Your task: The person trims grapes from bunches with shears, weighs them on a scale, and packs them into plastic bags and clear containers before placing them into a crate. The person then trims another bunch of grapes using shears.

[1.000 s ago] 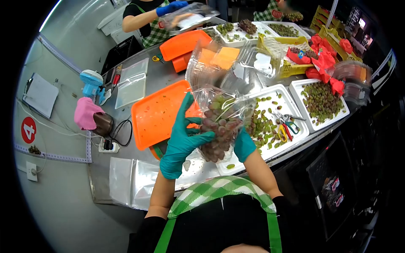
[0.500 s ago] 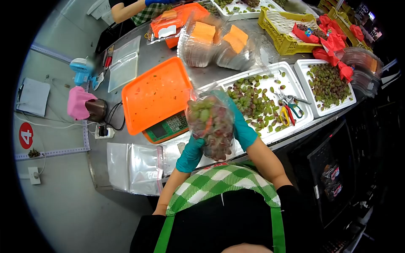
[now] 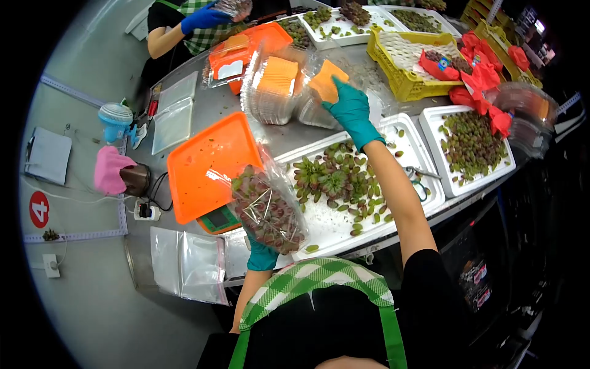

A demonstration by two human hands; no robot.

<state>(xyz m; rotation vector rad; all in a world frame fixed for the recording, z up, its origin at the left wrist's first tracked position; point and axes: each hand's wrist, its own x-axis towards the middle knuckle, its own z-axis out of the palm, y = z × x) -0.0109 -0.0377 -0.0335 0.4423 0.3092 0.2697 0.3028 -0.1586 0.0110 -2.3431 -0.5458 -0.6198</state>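
Note:
My left hand, in a teal glove, holds a clear plastic bag of grapes from below; the bunch hides most of its fingers. The bag tilts in front of the orange tray. Reaching forward, my right hand, gloved the same, has its thumb and fingertips on the edge of an orange corrugated pad. That pad lies on a stack of clear plastic containers. Under my right forearm, a white tray carries a grape bunch, loose grapes and partly hidden scissors.
An orange tray rests on a scale. Clear bags lie at the front left. Beside them stand more containers, a yellow crate and another grape tray. Opposite, a person's blue-gloved hand holds something.
My right hand has left the bag and reached forward to the orange pad. The bag of grapes has moved left and down in my left hand. The other person's hand shows more fully.

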